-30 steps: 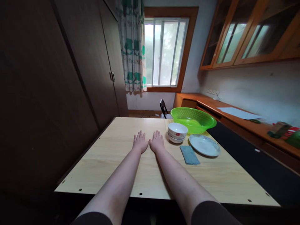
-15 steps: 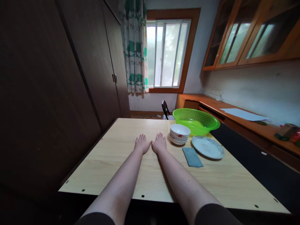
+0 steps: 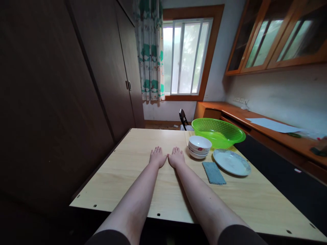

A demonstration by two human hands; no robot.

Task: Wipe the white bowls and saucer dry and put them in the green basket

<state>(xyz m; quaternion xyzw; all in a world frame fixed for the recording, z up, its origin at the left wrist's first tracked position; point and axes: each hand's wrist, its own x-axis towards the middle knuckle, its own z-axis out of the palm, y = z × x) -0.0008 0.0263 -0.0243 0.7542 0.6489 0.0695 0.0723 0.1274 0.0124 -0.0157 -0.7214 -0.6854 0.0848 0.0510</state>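
Note:
Both arms stretch forward over a pale wooden table [image 3: 122,173]. My left hand [image 3: 157,157] lies flat on the tabletop, fingers out, holding nothing. Beside it, my right hand [image 3: 176,157] rests flat too, its thumb close to the left thumb. To the right of my right hand stands a small stack of white bowls [image 3: 200,144] with a red flower pattern. A folded grey-blue cloth [image 3: 214,173] lies nearer to me. Further right is a white plate [image 3: 232,162] with a patterned rim. Behind the bowls sits a bright green plastic basket [image 3: 218,131], and thin chopsticks [image 3: 186,139] lie partly hidden by the bowls.
A dark wardrobe [image 3: 102,68] runs along the left side. On the right, an orange-brown desk [image 3: 227,109] holds white paper [image 3: 274,125], under glass-fronted wall cabinets [image 3: 265,44]. A folding chair [image 3: 183,117] stands past the table's far edge, before the window [image 3: 189,58].
The whole view has shifted slightly, so everything appears a little further right. Both hands stay flat in the same place on the table, and the dishes and cloth have not moved.

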